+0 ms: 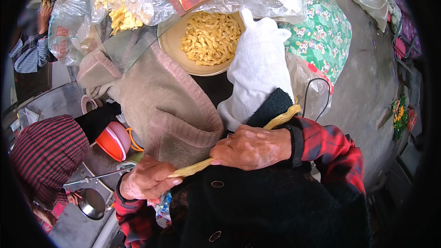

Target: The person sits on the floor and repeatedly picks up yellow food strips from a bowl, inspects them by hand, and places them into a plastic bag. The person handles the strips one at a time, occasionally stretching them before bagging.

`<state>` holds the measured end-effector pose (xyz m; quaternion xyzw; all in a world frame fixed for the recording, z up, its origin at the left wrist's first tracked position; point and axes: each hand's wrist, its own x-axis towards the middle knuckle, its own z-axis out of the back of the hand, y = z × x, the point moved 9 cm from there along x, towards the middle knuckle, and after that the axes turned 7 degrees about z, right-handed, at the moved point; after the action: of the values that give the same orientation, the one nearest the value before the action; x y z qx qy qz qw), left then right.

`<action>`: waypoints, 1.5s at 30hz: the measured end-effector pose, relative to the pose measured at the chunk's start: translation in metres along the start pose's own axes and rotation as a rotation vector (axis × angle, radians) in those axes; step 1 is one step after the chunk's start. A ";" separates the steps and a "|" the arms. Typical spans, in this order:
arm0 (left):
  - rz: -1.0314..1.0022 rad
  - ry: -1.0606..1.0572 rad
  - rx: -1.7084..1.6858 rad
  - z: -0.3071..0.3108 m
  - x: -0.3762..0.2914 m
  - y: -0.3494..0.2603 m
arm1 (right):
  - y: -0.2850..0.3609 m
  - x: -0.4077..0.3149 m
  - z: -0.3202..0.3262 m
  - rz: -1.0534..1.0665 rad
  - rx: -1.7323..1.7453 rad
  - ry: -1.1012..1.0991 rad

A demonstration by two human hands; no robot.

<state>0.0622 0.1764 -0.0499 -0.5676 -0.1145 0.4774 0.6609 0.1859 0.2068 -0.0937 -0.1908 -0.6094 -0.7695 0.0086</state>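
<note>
A long, narrow strip of yellow, paper-like material (193, 168) runs between my two hands in front of my dark vest. My left hand (148, 177) pinches its lower left end between thumb and fingers. Further along, my right hand (253, 147) is closed over the strip, thumb towards the left hand. The strip's other end comes out behind the right hand, along the wrist. Ahead of me a tan basin (169, 50) holds a heap of small folded yellow pieces (210, 39). A white cloth (258, 62) lies against the basin's right side.
A beige fleece garment (148, 86) spreads left of the basin, under a glass sheet's edge (137, 53). Yellow sheets (125, 19) lie among plastic bags. A green patterned bag (320, 34) sits right. Leftward, a person in a checked top (51, 148) is near a metal bowl (92, 203).
</note>
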 end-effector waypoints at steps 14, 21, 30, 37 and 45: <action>-0.107 -0.628 0.189 0.014 0.036 -0.027 | -0.005 0.032 0.016 0.130 -0.176 -0.339; -0.125 -0.415 0.487 -0.007 0.067 -0.016 | -0.031 0.007 0.031 0.055 0.306 -0.481; -0.150 -0.506 0.550 -0.010 0.065 -0.015 | -0.041 0.008 0.033 -0.024 0.383 -0.498; -0.268 -0.592 0.619 -0.008 0.053 -0.041 | -0.034 0.003 0.032 -0.117 0.370 -0.539; -0.122 -0.718 0.030 0.010 0.026 -0.017 | -0.025 -0.010 0.035 -0.304 0.331 -0.536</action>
<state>0.0774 0.2043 -0.0424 -0.3461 -0.3658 0.6074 0.6143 0.1988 0.2442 -0.1138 -0.2892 -0.7278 -0.5754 -0.2355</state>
